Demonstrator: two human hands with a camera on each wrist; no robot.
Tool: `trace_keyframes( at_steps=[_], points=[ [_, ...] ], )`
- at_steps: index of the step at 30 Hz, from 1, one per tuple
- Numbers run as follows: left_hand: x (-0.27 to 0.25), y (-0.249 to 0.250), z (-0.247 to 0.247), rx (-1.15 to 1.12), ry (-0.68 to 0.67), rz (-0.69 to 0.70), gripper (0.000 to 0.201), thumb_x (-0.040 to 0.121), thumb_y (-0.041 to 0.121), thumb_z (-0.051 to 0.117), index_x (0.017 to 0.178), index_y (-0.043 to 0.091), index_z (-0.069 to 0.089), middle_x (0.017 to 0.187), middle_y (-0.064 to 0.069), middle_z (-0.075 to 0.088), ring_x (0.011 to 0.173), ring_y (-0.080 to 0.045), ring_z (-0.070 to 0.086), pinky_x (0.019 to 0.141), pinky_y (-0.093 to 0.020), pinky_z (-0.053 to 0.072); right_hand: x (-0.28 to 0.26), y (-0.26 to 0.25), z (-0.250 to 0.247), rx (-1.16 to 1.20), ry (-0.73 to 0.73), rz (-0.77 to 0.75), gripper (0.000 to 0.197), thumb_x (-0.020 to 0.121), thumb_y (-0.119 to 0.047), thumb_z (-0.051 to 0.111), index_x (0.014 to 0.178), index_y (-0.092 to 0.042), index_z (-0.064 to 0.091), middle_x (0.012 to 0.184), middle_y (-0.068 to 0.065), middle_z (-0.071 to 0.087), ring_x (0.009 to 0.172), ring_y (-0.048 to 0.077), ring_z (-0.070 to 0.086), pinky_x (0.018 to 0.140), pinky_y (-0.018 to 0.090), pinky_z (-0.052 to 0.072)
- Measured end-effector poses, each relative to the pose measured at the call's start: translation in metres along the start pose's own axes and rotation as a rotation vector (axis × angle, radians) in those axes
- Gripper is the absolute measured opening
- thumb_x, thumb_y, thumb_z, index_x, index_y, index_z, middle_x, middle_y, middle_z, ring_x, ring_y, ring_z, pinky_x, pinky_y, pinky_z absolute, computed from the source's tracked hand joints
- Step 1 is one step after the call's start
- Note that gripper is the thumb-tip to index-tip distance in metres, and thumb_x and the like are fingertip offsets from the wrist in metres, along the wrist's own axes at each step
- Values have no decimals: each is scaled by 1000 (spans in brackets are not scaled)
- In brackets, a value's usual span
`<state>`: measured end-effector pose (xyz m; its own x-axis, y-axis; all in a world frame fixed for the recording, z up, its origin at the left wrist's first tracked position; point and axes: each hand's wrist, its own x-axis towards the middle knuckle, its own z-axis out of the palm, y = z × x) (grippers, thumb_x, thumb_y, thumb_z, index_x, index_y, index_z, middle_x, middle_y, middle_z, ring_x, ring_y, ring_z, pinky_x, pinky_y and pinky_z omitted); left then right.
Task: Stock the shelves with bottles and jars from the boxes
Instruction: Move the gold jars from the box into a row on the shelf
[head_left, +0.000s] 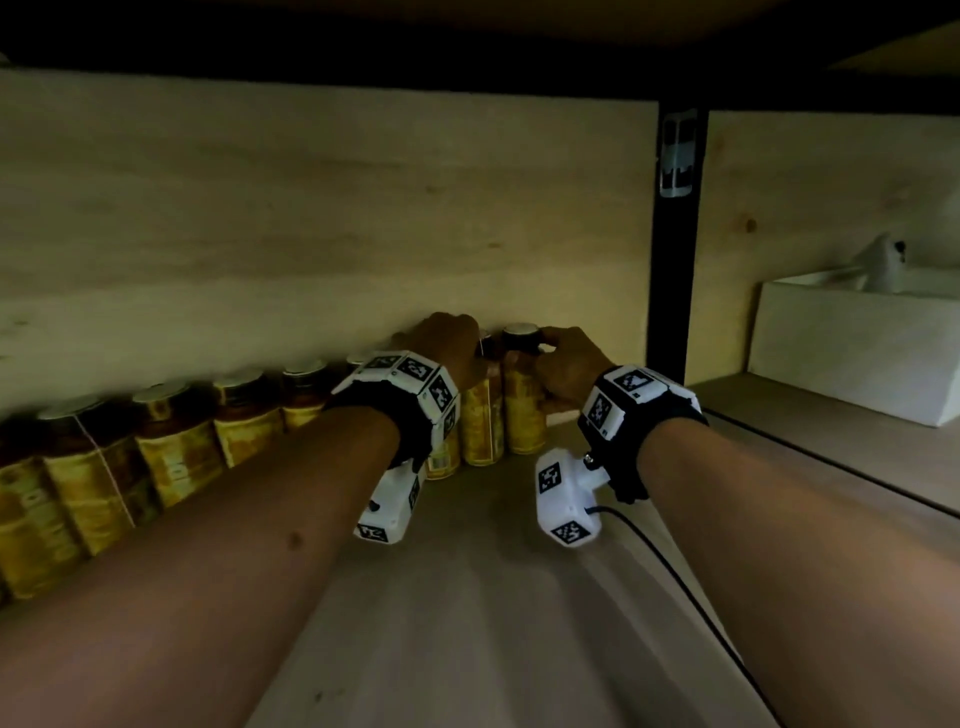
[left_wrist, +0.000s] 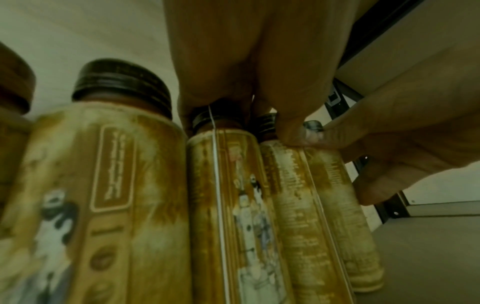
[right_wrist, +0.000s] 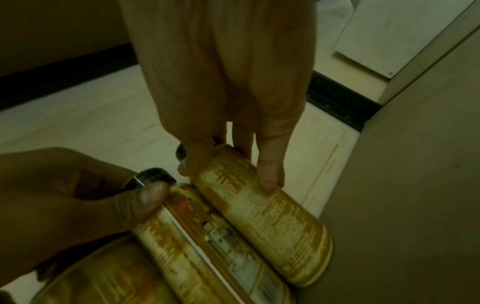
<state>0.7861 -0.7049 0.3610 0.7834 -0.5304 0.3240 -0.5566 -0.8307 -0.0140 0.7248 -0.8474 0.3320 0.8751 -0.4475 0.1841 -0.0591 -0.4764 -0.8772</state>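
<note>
Left hand (head_left: 451, 340) grips cap of second-last bottle (head_left: 483, 426); right hand (head_left: 569, 364) pinches neck of end bottle (head_left: 523, 415). Both bottles upright, touching, at right end of row (head_left: 176, 447) against shelf (head_left: 467, 597) back wall. Step judged: placement. Next: release, fetch more; white box (head_left: 852, 358) well apart.

— Where are the bottles (head_left: 171, 447)?
— In a row on the shelf (head_left: 467, 597), against the back wall (head_left: 311, 208).
— What is at the right end of the row?
— Two hands, one bottle each, side by side.
— And past the post (head_left: 675, 270)?
— A box (head_left: 841, 353) on the next shelf, well apart.
</note>
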Motion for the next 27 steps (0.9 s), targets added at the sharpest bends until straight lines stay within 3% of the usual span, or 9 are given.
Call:
trace_keyframes(
  at_steps=[2, 7, 10, 13, 16, 19, 20, 23, 27],
  points=[
    [2, -4, 2, -23, 10, 19, 63, 86, 52, 62, 127, 5, 51, 125, -17, 53, 112, -34, 55, 92, -44, 47, 5, 0, 3, -6, -15, 2, 43, 91, -20, 61, 132, -8, 53, 127, 18, 60, 112, 37, 62, 92, 51, 54],
    [-5, -1, 1, -15, 57, 39, 55, 84, 52, 65, 110, 5, 58, 114, -16, 59, 102, -32, 59, 83, -41, 51, 4, -1, 6, 5, -10, 1, 46, 90, -24, 63, 132, -8, 52, 126, 18, 60, 111, 37, 62, 91, 51, 54],
    [-20, 4, -8, -39, 26, 40, 58, 87, 49, 63, 124, 6, 51, 125, -16, 51, 115, -32, 51, 92, -39, 45, -16, -1, 6, 2, -40, 6, 54, 90, -34, 64, 134, -7, 48, 130, 17, 58, 110, 33, 61, 96, 50, 51],
    [-42, 5, -31, -90, 72, 63, 62, 92, 41, 57, 140, 6, 40, 140, -16, 44, 129, -31, 42, 109, -42, 33, -48, -6, -1, 5, -50, 80, 74, 90, -41, 64, 147, -8, 31, 141, 13, 47, 123, 30, 51, 102, 45, 46],
    [-80, 5, -61, -169, 83, 83, 57, 95, 30, 55, 144, 6, 39, 146, -15, 41, 134, -30, 40, 111, -38, 32, -84, -18, -15, -45, -92, 86, 53, 92, -25, 65, 135, -5, 43, 110, 9, 57, 103, 25, 57, 81, 35, 51],
    [-129, 3, -84, -224, 58, 117, 39, 90, 25, 59, 124, 5, 60, 125, -15, 60, 116, -31, 56, 96, -40, 48, -136, -41, -27, -102, -173, 43, 10, 91, -16, 65, 93, -17, 55, 81, -2, 55, 82, 16, 57, 62, 23, 46],
    [-147, 1, -89, -239, 42, 114, 34, 89, 26, 59, 117, 7, 64, 116, -12, 64, 108, -30, 60, 90, -39, 51, -155, -48, -29, -112, -203, 13, 14, 90, -15, 66, 86, -21, 54, 80, -3, 57, 78, 14, 57, 60, 22, 46],
    [-205, -8, -100, -234, -12, 72, 36, 85, 33, 62, 116, 16, 66, 111, -5, 67, 102, -25, 63, 85, -35, 52, -208, -66, -24, -190, -298, -45, 20, 86, -22, 71, 102, -19, 58, 94, 1, 65, 85, 16, 61, 73, 28, 52],
    [-294, -24, -103, -249, -98, 76, 25, 85, 33, 66, 103, 18, 72, 103, -1, 73, 97, -18, 66, 82, -27, 51, -284, -76, -8, -179, -484, -16, 23, 90, -20, 67, 109, -8, 61, 95, 14, 70, 73, 20, 67, 66, 32, 56]
  ],
)
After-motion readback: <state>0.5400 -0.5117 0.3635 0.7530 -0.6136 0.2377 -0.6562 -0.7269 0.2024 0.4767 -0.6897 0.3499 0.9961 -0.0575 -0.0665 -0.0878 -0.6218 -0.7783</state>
